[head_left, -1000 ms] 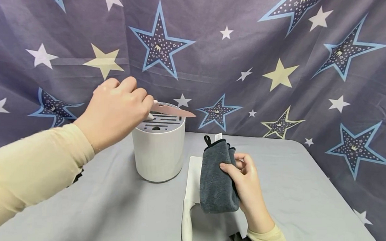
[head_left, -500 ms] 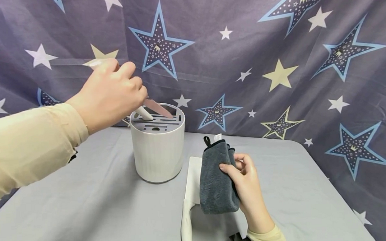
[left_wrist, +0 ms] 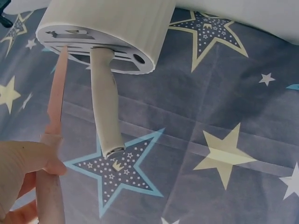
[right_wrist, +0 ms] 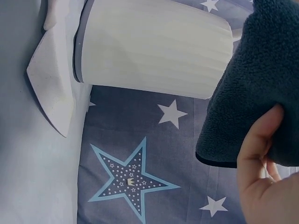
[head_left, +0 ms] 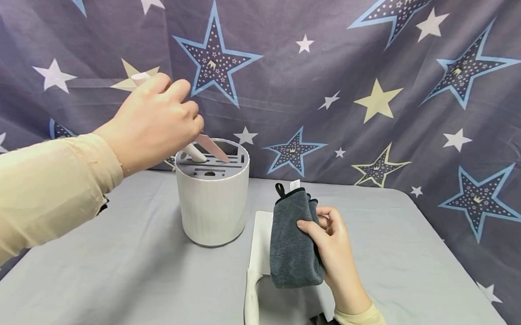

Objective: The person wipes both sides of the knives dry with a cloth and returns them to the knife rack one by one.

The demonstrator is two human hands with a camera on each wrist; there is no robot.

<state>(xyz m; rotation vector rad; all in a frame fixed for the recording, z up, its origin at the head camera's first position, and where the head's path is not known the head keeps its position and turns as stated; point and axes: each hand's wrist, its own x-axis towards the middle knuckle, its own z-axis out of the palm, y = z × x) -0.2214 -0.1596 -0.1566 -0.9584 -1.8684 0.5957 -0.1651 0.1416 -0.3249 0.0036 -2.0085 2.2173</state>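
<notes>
My left hand (head_left: 151, 121) grips the handle of a small knife with a pinkish blade (head_left: 213, 147). The blade slants down to the slotted top of a white round knife block (head_left: 214, 210). In the left wrist view the tip of the knife (left_wrist: 57, 93) meets a slot; I cannot tell how far in it is. Beside it, a second knife's white handle (left_wrist: 105, 100) sticks out of the block. My right hand (head_left: 336, 258) holds a folded dark grey cloth (head_left: 293, 243) between thumb and fingers, in front of the block and to its right.
A white cleaver (head_left: 259, 245) lies on the grey-covered table (head_left: 400, 272), its blade partly hidden behind the cloth in the head view. Behind the table hangs a star-printed curtain (head_left: 283, 93).
My left hand has risen and tilted the knife more steeply, bringing its tip from beyond the block's rim back to the slots. The right hand and cloth have stayed still.
</notes>
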